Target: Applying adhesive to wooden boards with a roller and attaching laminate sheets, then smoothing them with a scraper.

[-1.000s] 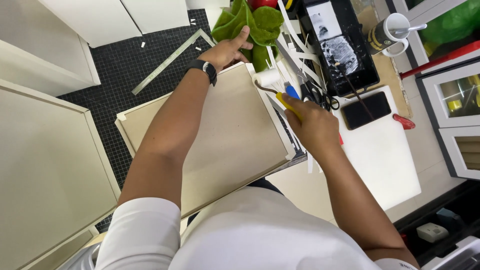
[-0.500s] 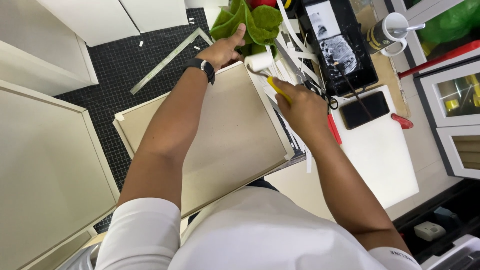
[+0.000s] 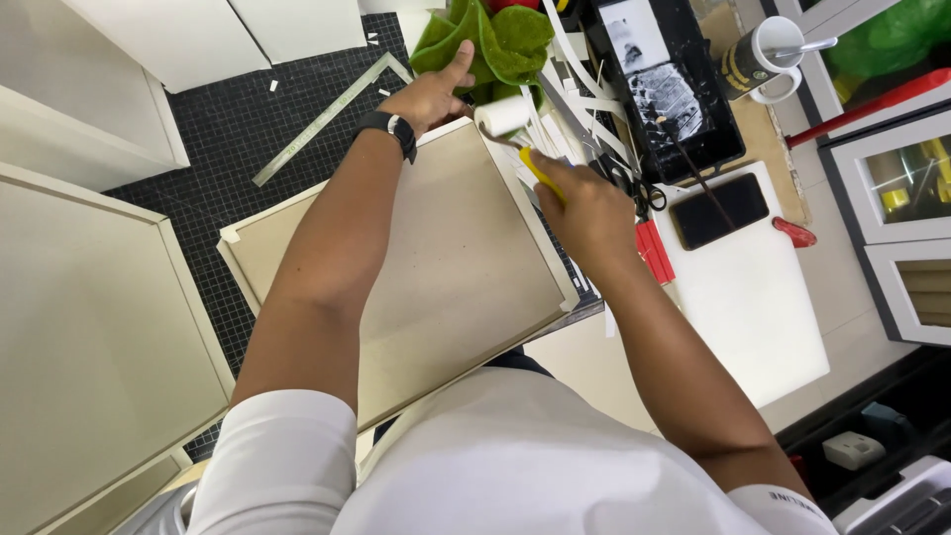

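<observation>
Left of the fingers, a metal square ruler (image 3: 327, 119) lies on bare dark cutting mat (image 3: 238, 129). The left hand (image 3: 428, 94) rests half-curled at the far corner of the framed board (image 3: 416, 277), gripping nothing, its thumb against a green cloth (image 3: 495, 40). The right hand (image 3: 584, 203) is closed around the yellow handle of a small paint roller (image 3: 507, 114), whose white sleeve sits on the board's far edge. Right of these fingers: scissors (image 3: 644, 193), a black paint tray (image 3: 664, 89), a dark phone (image 3: 718, 210).

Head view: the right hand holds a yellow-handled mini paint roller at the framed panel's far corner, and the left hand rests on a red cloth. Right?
Not quite. The head view shows the cloth under the left hand is green, not red. The right hand does hold the yellow-handled roller at the panel corner.
</observation>
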